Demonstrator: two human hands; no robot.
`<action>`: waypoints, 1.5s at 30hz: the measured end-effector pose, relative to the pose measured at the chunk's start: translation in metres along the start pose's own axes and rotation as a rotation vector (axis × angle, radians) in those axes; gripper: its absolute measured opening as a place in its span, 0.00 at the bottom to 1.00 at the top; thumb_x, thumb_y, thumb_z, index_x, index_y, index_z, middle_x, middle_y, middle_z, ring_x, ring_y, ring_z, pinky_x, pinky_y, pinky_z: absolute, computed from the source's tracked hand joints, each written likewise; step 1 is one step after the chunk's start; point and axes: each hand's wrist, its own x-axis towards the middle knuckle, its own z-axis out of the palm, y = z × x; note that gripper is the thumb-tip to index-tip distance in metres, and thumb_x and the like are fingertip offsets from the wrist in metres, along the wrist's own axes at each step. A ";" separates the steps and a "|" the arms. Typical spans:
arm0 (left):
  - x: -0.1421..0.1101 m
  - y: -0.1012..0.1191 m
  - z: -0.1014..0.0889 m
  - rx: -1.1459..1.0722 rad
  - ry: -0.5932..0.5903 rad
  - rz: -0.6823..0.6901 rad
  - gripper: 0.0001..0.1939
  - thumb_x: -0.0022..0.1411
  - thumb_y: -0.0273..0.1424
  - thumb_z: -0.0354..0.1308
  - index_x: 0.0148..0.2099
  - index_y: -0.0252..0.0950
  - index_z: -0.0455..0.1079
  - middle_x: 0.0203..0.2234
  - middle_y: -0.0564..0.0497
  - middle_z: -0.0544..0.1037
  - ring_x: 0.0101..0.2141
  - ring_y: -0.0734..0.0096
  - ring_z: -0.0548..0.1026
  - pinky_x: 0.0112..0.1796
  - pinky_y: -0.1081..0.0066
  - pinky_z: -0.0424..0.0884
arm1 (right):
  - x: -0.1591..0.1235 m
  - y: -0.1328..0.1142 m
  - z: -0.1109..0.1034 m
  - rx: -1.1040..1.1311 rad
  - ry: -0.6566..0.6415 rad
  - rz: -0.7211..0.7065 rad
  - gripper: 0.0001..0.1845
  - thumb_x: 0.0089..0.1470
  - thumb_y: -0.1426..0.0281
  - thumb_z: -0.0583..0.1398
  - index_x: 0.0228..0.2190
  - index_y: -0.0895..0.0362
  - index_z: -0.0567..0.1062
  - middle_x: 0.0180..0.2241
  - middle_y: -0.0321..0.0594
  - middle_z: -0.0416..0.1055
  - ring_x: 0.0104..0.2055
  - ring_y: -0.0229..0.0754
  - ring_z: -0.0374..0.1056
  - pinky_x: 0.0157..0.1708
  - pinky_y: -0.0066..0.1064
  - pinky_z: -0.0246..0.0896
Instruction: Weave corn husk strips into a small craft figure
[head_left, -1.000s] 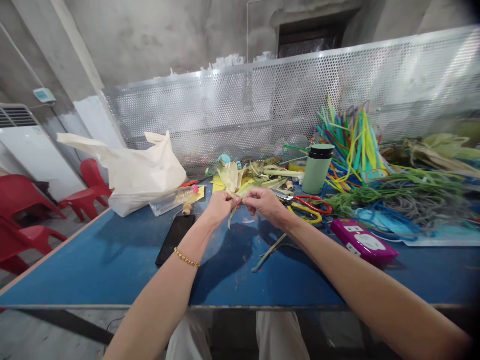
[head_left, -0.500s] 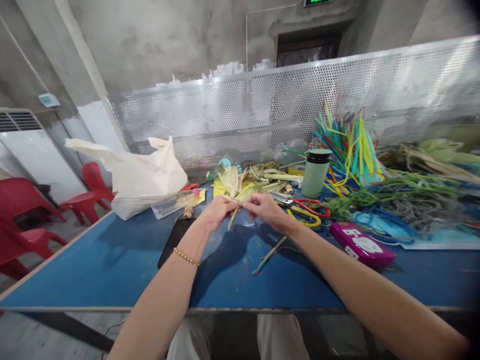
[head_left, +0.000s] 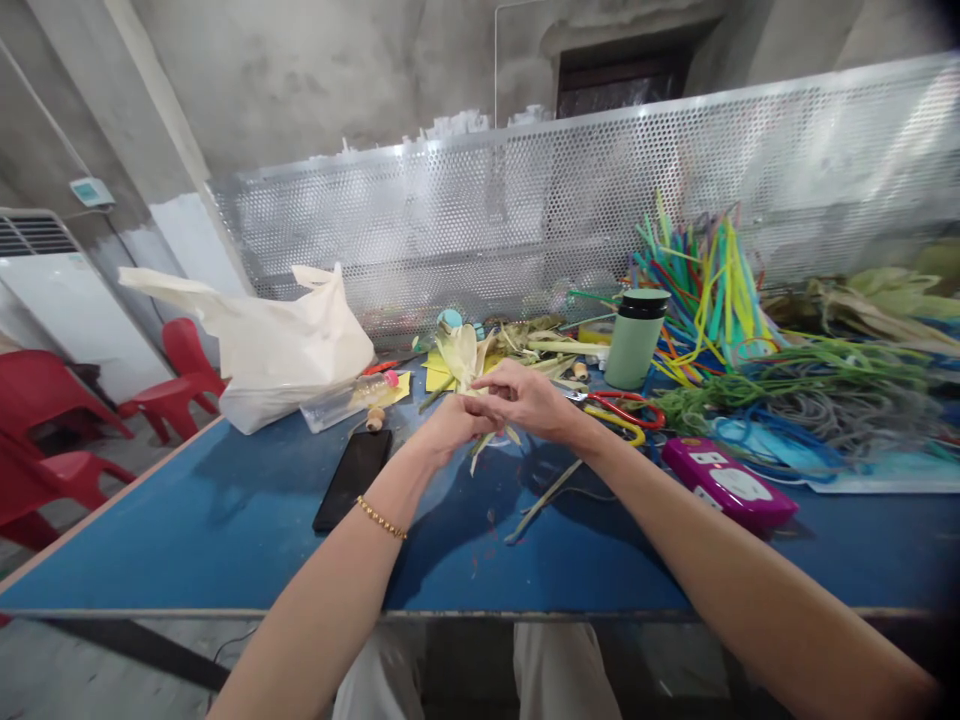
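Observation:
Both my hands meet above the middle of the blue table (head_left: 247,560), around a bundle of pale corn husks (head_left: 459,350). My left hand (head_left: 454,425) is closed on the lower end of the bundle, where narrow strips stick out below the fingers. Crossing over it, my right hand (head_left: 529,400) has its fingers bent against the same husks, and the fingertips partly overlap the left hand. The exact grip between them is hidden. Red-and-yellow-handled scissors (head_left: 626,410) lie just right of my right hand. A loose dry strip (head_left: 544,503) rests nearer to me.
Left stand a white plastic bag (head_left: 296,345), a clear bottle (head_left: 345,402) and a black phone (head_left: 352,480). To the right are a green tumbler (head_left: 636,342), a purple box (head_left: 727,485), colourful pipe cleaners (head_left: 720,290) and tangled cords (head_left: 810,400). A perforated metal panel (head_left: 420,230) borders the back.
My right hand has moved left over my left hand, so the two now overlap at the husk bundle. My left hand has turned and lowered slightly. The view has shifted a little.

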 end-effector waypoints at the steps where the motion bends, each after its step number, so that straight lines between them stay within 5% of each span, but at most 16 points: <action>1: -0.001 0.001 0.002 0.002 -0.015 0.001 0.06 0.42 0.29 0.68 0.22 0.31 0.75 0.18 0.50 0.72 0.20 0.80 0.57 0.24 0.71 0.49 | 0.000 0.000 0.001 0.052 -0.035 0.020 0.11 0.51 0.63 0.64 0.33 0.57 0.82 0.28 0.40 0.73 0.28 0.38 0.65 0.30 0.30 0.59; 7: -0.005 0.005 0.003 0.082 -0.070 0.001 0.07 0.47 0.31 0.65 0.23 0.31 0.75 0.22 0.48 0.75 0.22 0.79 0.58 0.25 0.70 0.49 | 0.001 0.006 -0.003 0.390 -0.046 0.214 0.13 0.46 0.62 0.68 0.27 0.59 0.74 0.24 0.36 0.72 0.24 0.35 0.65 0.25 0.28 0.59; 13: -0.004 0.004 0.002 0.053 -0.029 -0.011 0.11 0.47 0.34 0.66 0.23 0.30 0.75 0.20 0.47 0.74 0.19 0.79 0.57 0.24 0.70 0.48 | -0.001 0.000 -0.007 0.502 -0.083 0.220 0.15 0.47 0.60 0.68 0.26 0.59 0.73 0.21 0.35 0.71 0.21 0.34 0.66 0.22 0.27 0.60; 21: 0.001 0.006 -0.002 -0.177 0.190 -0.064 0.09 0.44 0.32 0.67 0.24 0.30 0.74 0.20 0.47 0.74 0.18 0.81 0.57 0.22 0.72 0.49 | -0.003 -0.001 -0.010 0.248 -0.003 0.039 0.08 0.52 0.66 0.65 0.30 0.59 0.78 0.25 0.38 0.74 0.26 0.36 0.67 0.26 0.28 0.61; 29: 0.001 0.006 -0.004 -0.194 0.246 -0.006 0.06 0.42 0.29 0.63 0.19 0.31 0.72 0.13 0.52 0.67 0.17 0.81 0.57 0.22 0.73 0.48 | -0.006 0.007 -0.001 -0.024 0.055 -0.268 0.07 0.56 0.75 0.60 0.32 0.57 0.79 0.31 0.41 0.76 0.33 0.39 0.70 0.33 0.29 0.62; 45: 0.004 0.006 -0.006 -0.354 0.217 -0.081 0.02 0.43 0.23 0.62 0.23 0.28 0.74 0.20 0.45 0.75 0.18 0.79 0.62 0.22 0.74 0.52 | -0.005 0.022 0.000 -0.124 0.047 -0.379 0.09 0.60 0.72 0.60 0.32 0.56 0.81 0.31 0.41 0.78 0.33 0.39 0.73 0.34 0.28 0.65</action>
